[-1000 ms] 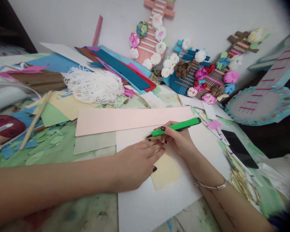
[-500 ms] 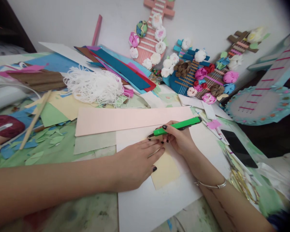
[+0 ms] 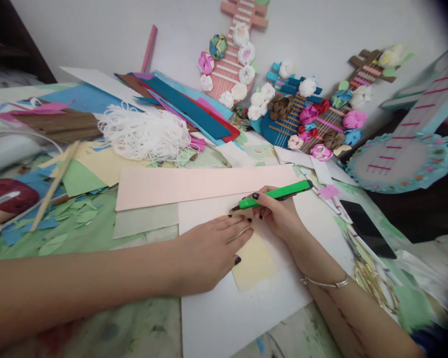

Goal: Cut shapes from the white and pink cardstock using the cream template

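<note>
Pressing flat on a small pale-yellow paper square [image 3: 254,261], left hand [image 3: 209,251] spread open, fingers together, nothing held. Gripping a bright green slim utility knife [image 3: 274,195] pen-fashion, right hand [image 3: 278,216] closed round its front half, dark tip angled down at the far edge of the yellow square, just beyond the left fingertips [image 3: 242,226]. Lying on a large white card sheet [image 3: 224,313], the yellow square partly covered by the left hand. Lying just beyond the white sheet, a long pale-pink card strip [image 3: 194,185]. Heaped farther back, a tangle of white string [image 3: 145,132]. Leaning on the wall, paper guitars with paper flowers [image 3: 291,114]. Resting beside the right forearm, gold-handled scissors [image 3: 373,283] and a black phone [image 3: 366,228].
</note>
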`<state>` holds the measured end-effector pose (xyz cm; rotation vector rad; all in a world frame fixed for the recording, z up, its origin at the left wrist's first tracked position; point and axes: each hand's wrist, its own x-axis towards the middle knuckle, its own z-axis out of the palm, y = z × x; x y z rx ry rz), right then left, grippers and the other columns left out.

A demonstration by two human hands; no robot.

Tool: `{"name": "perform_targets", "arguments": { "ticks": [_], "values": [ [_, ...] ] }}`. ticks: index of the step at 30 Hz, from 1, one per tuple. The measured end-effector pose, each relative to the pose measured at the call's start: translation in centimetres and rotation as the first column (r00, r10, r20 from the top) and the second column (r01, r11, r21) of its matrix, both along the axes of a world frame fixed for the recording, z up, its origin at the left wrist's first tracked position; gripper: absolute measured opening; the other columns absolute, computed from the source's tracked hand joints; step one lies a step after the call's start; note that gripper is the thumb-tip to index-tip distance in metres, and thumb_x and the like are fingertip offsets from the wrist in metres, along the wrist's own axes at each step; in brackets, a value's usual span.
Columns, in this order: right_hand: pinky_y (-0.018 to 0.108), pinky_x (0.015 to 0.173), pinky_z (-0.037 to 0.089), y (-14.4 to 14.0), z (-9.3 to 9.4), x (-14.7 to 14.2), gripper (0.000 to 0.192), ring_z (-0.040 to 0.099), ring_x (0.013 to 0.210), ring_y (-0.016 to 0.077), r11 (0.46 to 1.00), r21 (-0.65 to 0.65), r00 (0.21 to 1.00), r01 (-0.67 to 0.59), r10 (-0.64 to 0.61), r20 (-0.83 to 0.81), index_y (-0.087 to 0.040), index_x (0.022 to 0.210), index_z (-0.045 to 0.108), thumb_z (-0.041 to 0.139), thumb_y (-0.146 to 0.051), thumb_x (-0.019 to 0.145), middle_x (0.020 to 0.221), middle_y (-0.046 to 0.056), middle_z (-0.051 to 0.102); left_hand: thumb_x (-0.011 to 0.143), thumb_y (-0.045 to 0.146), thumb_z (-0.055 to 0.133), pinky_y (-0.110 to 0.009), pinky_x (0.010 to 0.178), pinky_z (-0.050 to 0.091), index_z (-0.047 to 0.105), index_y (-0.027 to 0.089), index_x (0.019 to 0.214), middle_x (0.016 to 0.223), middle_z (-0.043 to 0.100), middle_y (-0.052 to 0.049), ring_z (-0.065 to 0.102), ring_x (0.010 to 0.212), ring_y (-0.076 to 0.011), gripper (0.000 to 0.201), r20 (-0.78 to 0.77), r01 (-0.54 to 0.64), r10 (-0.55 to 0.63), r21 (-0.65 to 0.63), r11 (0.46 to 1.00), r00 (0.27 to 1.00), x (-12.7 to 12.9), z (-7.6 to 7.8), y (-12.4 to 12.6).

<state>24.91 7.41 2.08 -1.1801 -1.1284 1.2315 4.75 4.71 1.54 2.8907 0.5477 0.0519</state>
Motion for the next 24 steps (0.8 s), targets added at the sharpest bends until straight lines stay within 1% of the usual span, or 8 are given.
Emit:
{"name": "perform_targets", "arguments": {
  "ticks": [4, 8, 15, 24],
  "values": [
    [0.018, 0.035, 0.033, 0.12, -0.15, 0.22, 0.024, 0.054, 0.039, 0.0085, 1.000, 0.001, 1.000, -0.009, 0.009, -0.009, -0.017, 0.060, 0.060, 0.079, -0.029, 0.065, 0.055, 0.001, 0.067, 0.103, 0.029, 0.027, -0.046, 0.120, 0.021, 0.026, 0.006, 0.152, 0.159, 0.017, -0.016, 0.014, 0.148, -0.0294, 0.055, -0.022, -0.006, 0.006, -0.011, 1.000, 1.000, 0.04, 0.11, -0.06],
    [0.018, 0.037, 0.036, 0.05, -0.14, 0.27, 0.023, 0.054, 0.040, 0.0078, 1.000, 0.019, 0.997, -0.017, 0.018, -0.074, -0.017, 0.059, 0.060, 0.079, -0.028, 0.066, 0.057, 0.001, 0.068, 0.103, 0.030, 0.026, -0.046, 0.120, 0.020, 0.024, 0.007, 0.153, 0.160, 0.017, -0.015, 0.014, 0.149, -0.0285, 0.055, -0.048, -0.003, 0.003, -0.010, 1.000, 0.999, 0.07, 0.14, -0.07],
    [0.021, 0.044, 0.046, -0.33, 0.17, -0.23, 0.022, 0.058, 0.045, 0.0099, 0.995, -0.001, 0.991, -0.104, 0.103, -0.080, -0.017, 0.064, 0.063, 0.079, -0.030, 0.068, 0.060, 0.002, 0.070, 0.102, 0.030, 0.027, -0.046, 0.120, 0.020, 0.030, 0.005, 0.151, 0.158, 0.023, -0.016, 0.018, 0.148, -0.0302, 0.055, 0.022, 0.001, -0.001, 0.034, 0.999, 1.000, -0.03, -0.18, 0.00],
    [0.020, 0.044, 0.045, -0.29, -0.11, -0.24, 0.022, 0.059, 0.044, 0.0099, 0.996, -0.003, 0.994, -0.090, 0.090, -0.064, -0.016, 0.064, 0.064, 0.080, -0.030, 0.068, 0.057, 0.002, 0.069, 0.102, 0.030, 0.026, -0.047, 0.119, 0.022, 0.029, 0.005, 0.151, 0.158, 0.023, -0.017, 0.018, 0.148, -0.0306, 0.055, 0.004, 0.007, -0.008, 0.037, 0.999, 1.000, -0.03, -0.28, 0.01]
  ]
}}
